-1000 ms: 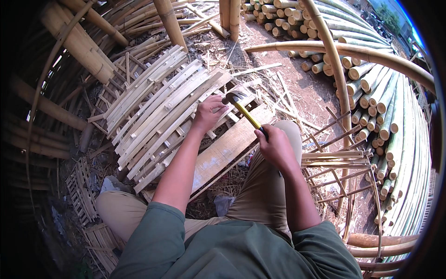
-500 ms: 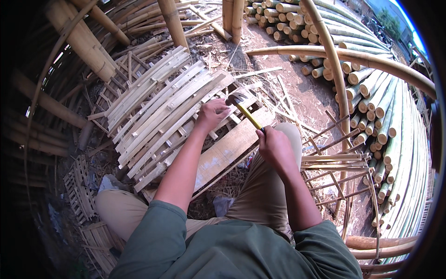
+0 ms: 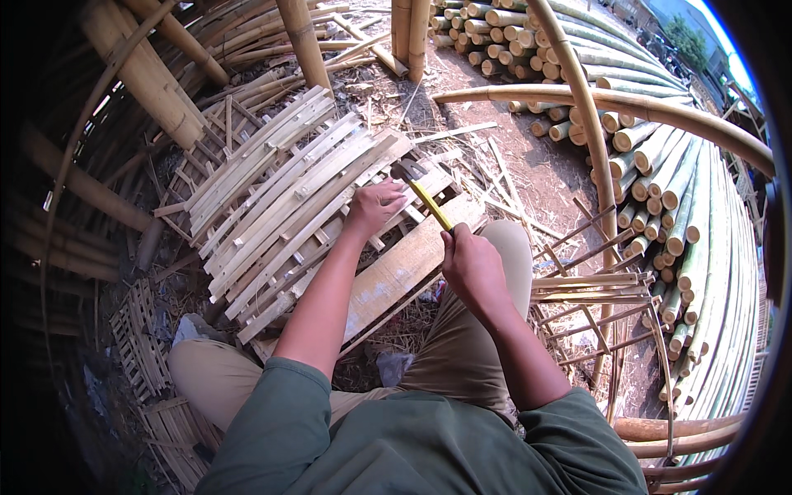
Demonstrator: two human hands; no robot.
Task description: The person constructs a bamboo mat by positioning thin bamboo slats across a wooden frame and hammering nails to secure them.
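A hammer with a yellow handle and dark head is gripped in my right hand, above a wide pale board. Its head hangs just right of my left hand. The fingers of that left hand are bent close together at the right end of a slatted bamboo panel; whatever they pinch is too small to make out. Long split-bamboo strips run side by side across the panel, over crosspieces. The wide board lies along its near side, in front of my bent legs.
Cut bamboo poles are stacked in a large pile on the right. A bent bamboo pole arches between me and that pile. A slatted frame stands beside my right knee. More slatted pieces lie at left. An upright post stands at the far side.
My right hand and the hammer have shifted a little to the left, bringing the hammer head closer above my left hand. My left hand stays nearly in place.
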